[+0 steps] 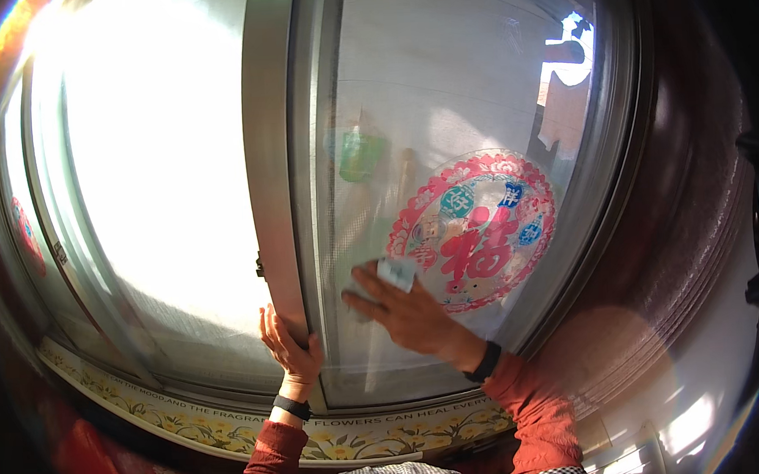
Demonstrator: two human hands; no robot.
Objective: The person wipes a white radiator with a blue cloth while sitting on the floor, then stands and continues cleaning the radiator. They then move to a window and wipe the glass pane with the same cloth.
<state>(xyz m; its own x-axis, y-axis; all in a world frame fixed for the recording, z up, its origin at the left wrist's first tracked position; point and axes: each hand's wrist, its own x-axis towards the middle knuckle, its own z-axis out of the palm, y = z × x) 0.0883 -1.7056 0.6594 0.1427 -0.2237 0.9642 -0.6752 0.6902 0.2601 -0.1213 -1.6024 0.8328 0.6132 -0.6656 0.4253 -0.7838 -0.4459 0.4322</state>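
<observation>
My left hand rests against the lower part of the metal window frame between two panes, its fingers apart and nothing seen in it. To its right, my right hand presses a pale, folded cloth or pad against the glass pane; the cloth is blurred. Just beyond that hand, a round red and pink decorative sticker with flowers and characters is on the glass. Both wrists wear dark bands.
A sill cover with yellow flowers and lettering runs below the window. Purplish curtain-like fabric hangs at the right. Strong sunlight washes out the left pane. A green item shows through the glass. A small black latch sits on the frame.
</observation>
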